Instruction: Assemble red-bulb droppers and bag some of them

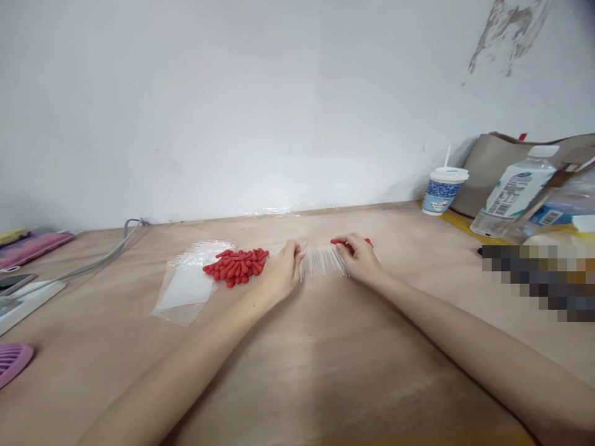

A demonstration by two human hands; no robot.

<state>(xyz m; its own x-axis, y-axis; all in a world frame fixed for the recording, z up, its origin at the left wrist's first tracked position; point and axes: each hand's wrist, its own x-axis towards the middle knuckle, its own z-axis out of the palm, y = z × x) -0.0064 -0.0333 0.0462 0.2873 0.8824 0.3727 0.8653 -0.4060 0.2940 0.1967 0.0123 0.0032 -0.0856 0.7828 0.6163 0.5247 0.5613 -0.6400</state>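
Beside the pile of small red teardrop-shaped pieces (238, 266), my left hand (284, 267) is closed, its thumb and fingers pressed together; what they hold, if anything, is too small to make out. A row of thin clear sticks (321, 261) lies on the table between my two hands. At the right end of that row, my right hand (360, 257) pinches a red teardrop-shaped piece (335, 241) between thumb and fingers. More red shows behind its knuckles. Left of the pile lies a clear zip bag (183, 286) with something white in it.
A paper cup with a straw (442, 191), a plastic bottle (515, 192) and a grey bag (474, 164) stand at the right. Along the left are a grey cable (100, 259), a pink pouch (39, 248) and a purple slotted object (13, 364). A white wall (279, 111) closes the back.
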